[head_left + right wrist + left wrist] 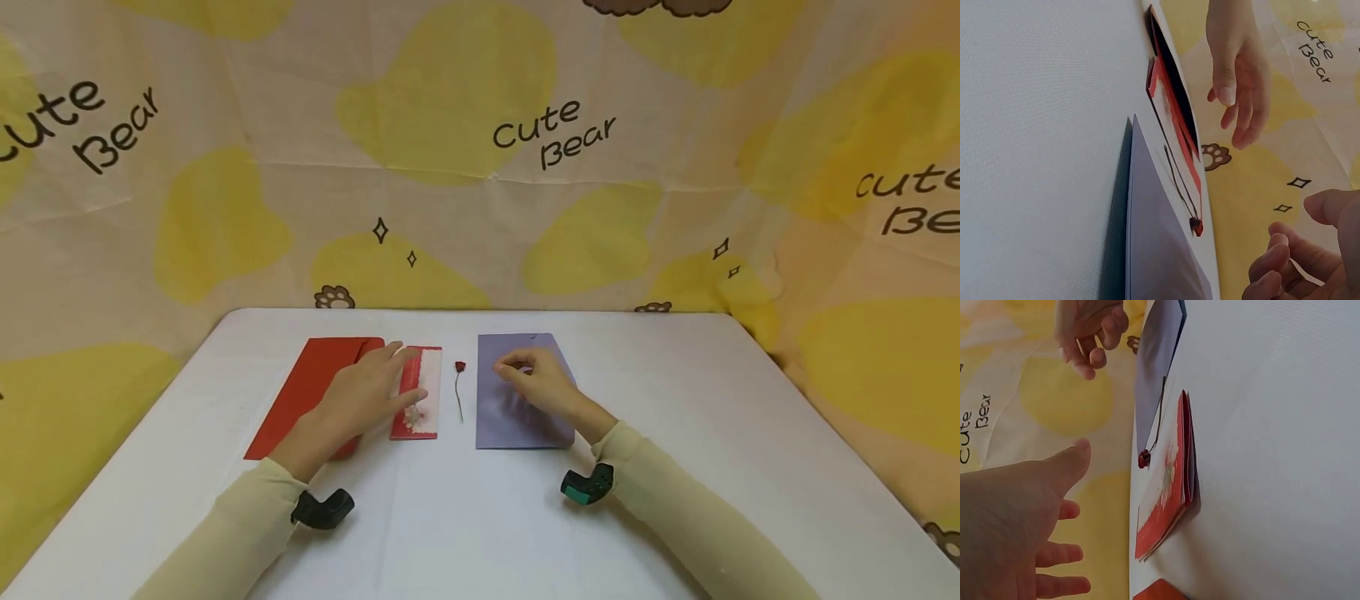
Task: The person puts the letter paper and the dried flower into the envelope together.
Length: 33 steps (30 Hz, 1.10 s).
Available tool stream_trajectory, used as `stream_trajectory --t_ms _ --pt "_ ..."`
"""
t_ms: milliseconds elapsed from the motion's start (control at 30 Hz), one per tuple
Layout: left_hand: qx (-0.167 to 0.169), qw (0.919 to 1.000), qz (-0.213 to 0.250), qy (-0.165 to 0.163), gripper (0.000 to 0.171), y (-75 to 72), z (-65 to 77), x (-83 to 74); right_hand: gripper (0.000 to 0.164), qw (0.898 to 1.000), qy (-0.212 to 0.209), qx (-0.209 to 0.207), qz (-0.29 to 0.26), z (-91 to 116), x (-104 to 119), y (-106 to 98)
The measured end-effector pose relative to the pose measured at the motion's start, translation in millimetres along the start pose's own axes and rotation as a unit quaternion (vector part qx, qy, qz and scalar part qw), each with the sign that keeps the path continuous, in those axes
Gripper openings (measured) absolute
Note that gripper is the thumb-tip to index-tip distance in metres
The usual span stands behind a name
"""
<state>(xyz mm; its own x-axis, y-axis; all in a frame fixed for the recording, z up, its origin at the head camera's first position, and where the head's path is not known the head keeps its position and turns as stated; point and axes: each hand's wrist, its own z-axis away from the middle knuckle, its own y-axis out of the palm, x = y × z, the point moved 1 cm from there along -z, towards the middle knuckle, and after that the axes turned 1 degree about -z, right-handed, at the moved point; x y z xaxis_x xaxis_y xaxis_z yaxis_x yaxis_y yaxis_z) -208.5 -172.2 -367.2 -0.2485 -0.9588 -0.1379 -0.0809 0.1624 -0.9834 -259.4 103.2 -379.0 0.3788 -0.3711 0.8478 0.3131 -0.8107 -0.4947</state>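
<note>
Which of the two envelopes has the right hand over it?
The purple envelope, right of the rose; the red envelope lies by the left hand.

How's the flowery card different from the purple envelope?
The purple envelope is mostly plain, but the flowery card is red and white with printed flowers. The envelope is wider than the card. The card shows layered edges, while the envelope looks thinner. Both lie on the white table.

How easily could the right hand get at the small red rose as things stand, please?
Yes, probably quite easily: the right hand hovers empty over the purple envelope, and the red rose beside it lies uncovered.
</note>
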Motion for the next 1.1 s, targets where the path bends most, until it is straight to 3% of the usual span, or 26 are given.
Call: stream_trajectory --t_ms 667,967,1100 --pt "-0.028 0.9993 0.014 -0.021 0.070 -18.9 37.5 48.4 0.027 0.999 -0.010 0.037 -0.013 -9 22 34" --pt "-0.021 0.9990 0.020 -0.034 0.070 -29.6 43.0 64.8 0.026 0.998 -0.010 0.057 -0.019 -16 33 51" --pt "-0.003 0.9990 0.026 -0.035 0.070 -30.4 41.8 69.2 0.025 0.998 -0.011 0.058 -0.024 -19 36 58"
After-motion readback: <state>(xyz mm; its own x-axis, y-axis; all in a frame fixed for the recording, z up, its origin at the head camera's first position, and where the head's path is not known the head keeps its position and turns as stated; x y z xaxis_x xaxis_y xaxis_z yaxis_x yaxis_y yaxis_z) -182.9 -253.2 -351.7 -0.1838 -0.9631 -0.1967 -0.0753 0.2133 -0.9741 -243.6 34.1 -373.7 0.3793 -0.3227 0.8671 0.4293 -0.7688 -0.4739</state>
